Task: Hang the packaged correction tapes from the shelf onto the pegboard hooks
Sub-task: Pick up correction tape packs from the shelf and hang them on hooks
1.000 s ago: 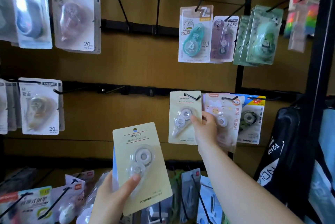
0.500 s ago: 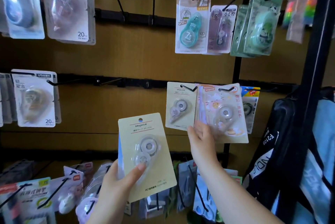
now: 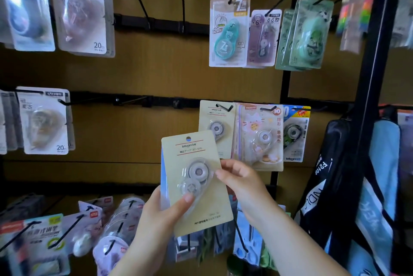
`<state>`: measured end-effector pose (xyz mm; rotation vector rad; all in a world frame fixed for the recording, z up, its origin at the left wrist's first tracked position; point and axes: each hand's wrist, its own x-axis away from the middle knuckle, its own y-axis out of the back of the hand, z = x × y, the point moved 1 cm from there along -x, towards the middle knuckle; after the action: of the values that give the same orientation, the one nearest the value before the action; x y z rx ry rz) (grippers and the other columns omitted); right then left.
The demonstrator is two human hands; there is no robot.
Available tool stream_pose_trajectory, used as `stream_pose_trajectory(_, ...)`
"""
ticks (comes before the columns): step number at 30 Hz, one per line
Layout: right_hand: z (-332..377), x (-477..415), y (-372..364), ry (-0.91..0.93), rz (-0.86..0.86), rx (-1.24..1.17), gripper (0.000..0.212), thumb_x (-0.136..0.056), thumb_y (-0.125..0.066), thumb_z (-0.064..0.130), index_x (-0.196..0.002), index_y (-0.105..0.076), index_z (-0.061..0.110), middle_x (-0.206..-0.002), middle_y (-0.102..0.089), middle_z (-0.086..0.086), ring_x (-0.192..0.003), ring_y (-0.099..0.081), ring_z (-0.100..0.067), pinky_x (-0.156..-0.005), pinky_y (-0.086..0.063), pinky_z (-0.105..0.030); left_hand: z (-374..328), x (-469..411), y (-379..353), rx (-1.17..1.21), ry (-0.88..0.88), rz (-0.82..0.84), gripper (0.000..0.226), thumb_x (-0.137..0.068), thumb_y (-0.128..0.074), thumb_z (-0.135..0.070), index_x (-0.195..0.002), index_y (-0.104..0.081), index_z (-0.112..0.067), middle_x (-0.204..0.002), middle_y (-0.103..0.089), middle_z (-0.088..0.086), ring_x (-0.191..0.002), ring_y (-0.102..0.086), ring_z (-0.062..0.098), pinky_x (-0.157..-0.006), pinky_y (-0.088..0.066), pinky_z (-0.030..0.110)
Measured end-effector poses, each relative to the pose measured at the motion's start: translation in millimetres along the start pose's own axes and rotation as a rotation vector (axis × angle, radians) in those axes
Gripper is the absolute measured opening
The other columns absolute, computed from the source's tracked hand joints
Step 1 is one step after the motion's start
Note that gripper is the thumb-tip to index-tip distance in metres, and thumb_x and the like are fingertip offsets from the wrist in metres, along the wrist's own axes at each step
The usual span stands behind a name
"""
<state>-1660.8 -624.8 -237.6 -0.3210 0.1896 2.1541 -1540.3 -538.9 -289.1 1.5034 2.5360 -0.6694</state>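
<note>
My left hand [image 3: 161, 215] holds a small stack of cream-carded correction tapes [image 3: 196, 184] upright in front of the pegboard, thumb on the clear blister. My right hand [image 3: 241, 184] pinches the right edge of the front card with its fingertips. Just above and behind, an identical cream package [image 3: 215, 126] hangs on a black hook [image 3: 224, 107] in the middle row. A blue-edged card shows behind the front one.
Right of the hung cream package hang a pink cat-print tape [image 3: 259, 137] and a blue-topped one [image 3: 295, 132]. Empty black hooks [image 3: 131, 100] stick out left of it. More packages fill the top and bottom rows. A black frame post [image 3: 375, 74] and bags stand at right.
My right hand left the packages hanging on the middle row and came down to the card's right edge. My left hand raised the stack up and to the right, toward the hung cream package.
</note>
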Motion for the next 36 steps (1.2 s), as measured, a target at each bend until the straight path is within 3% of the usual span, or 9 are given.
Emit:
stream_pose_trajectory(3,-2.4,0.6,0.1,-0.004,-0.024,0.006,0.017,-0.088,-0.054,0.005,-0.077,-0.059,0.017,-0.073,-0.062,0.001,-0.064,-0.057,-0.007,-0.053,-0.046,-0.009,-0.4,-0.2,-1.1,-0.023,-0.002,-0.007,0.059,-0.038,-0.076,-0.037,-0.094,-0.062,-0.022,-0.086,-0.075,0.001,-0.079,-0.071,0.02,-0.06,-0.058,0.029)
stream_pose_trajectory(8,-3.5,1.1,1.2,-0.014,-0.092,0.014,0.018,-0.092,-0.048,0.01,-0.077,-0.054,0.017,-0.071,-0.059,0.001,-0.066,-0.055,-0.011,-0.06,-0.042,-0.023,-0.7,1.8,-0.7,0.053,0.011,-0.031,0.026,-0.073,-0.071,-0.027,-0.096,-0.061,-0.019,-0.081,-0.075,0.003,-0.072,-0.071,0.018,-0.052,-0.057,0.026)
stream_pose_trajectory(12,-2.6,0.7,6.7,-0.003,-0.154,0.003,0.018,-0.093,-0.046,0.009,-0.079,-0.054,0.018,-0.074,-0.061,-0.001,-0.067,-0.056,-0.014,-0.062,-0.043,-0.027,-1.3,4.1,0.3,0.067,0.002,0.017,0.035,-0.067,-0.07,-0.02,-0.101,-0.061,-0.019,-0.092,-0.076,0.003,-0.079,-0.073,0.02,-0.06,-0.059,0.031)
stream_pose_trajectory(17,16.9,1.0,26.5,0.097,-0.275,-0.012,0.022,-0.092,-0.046,0.006,-0.078,-0.055,0.02,-0.075,-0.06,-0.002,-0.068,-0.055,-0.017,-0.061,-0.044,-0.028,2.5,2.8,8.5,0.012,-0.012,-0.057,0.039,-0.063,-0.062,-0.028,-0.101,-0.063,-0.018,-0.093,-0.075,0.005,-0.089,-0.069,0.026,-0.082,-0.052,0.041)
stream_pose_trajectory(22,41.5,-0.2,35.1,0.211,-0.283,0.024,0.024,-0.093,-0.045,0.005,-0.076,-0.054,0.02,-0.072,-0.061,0.0,-0.065,-0.054,-0.014,-0.06,-0.042,-0.027,4.1,5.0,11.4,-0.005,0.029,-0.075,0.037,-0.063,-0.068,-0.03,-0.097,-0.062,-0.02,-0.098,-0.07,0.011,-0.096,-0.065,0.031,-0.08,-0.051,0.041)
stream_pose_trajectory(24,42.5,-2.7,34.0,0.21,-0.322,0.036,0.025,-0.092,-0.046,0.005,-0.073,-0.054,0.02,-0.07,-0.061,0.0,-0.063,-0.053,-0.015,-0.059,-0.041,-0.028,4.1,6.3,10.7,-0.005,0.035,-0.07,0.033,-0.067,-0.075,-0.026,-0.097,-0.062,-0.02,-0.099,-0.07,0.011,-0.096,-0.065,0.03,-0.078,-0.051,0.038)
stream_pose_trajectory(27,38.4,-6.5,33.7,0.164,-0.367,0.02,0.023,-0.091,-0.047,0.006,-0.074,-0.055,0.019,-0.073,-0.061,-0.002,-0.068,-0.054,-0.019,-0.067,-0.043,-0.031,3.5,6.8,11.0,0.003,0.037,-0.069,0.023,-0.078,-0.068,-0.019,-0.099,-0.062,-0.019,-0.099,-0.07,0.011,-0.095,-0.065,0.03,-0.077,-0.051,0.038)
stream_pose_trajectory(30,36.2,-10.0,34.8,0.121,-0.367,0.022,0.016,-0.091,-0.049,0.008,-0.081,-0.059,0.014,-0.076,-0.062,-0.003,-0.069,-0.055,-0.02,-0.068,-0.044,-0.031,2.4,6.5,12.2,-0.003,0.032,-0.078,0.038,-0.064,-0.068,-0.028,-0.1,-0.062,-0.018,-0.096,-0.07,0.01,-0.092,-0.065,0.028,-0.081,-0.051,0.042)
stream_pose_trajectory(36,27.5,-30.4,31.8,0.091,-0.415,0.073,0.019,-0.09,-0.049,0.009,-0.075,-0.053,0.019,-0.078,-0.059,-0.001,-0.079,-0.054,-0.022,-0.072,-0.043,-0.033,3.5,4.1,17.3,-0.014,0.018,-0.088,0.046,-0.055,-0.069,-0.034,-0.098,-0.063,-0.019,-0.094,-0.072,0.008,-0.093,-0.065,0.03,-0.086,-0.05,0.046)
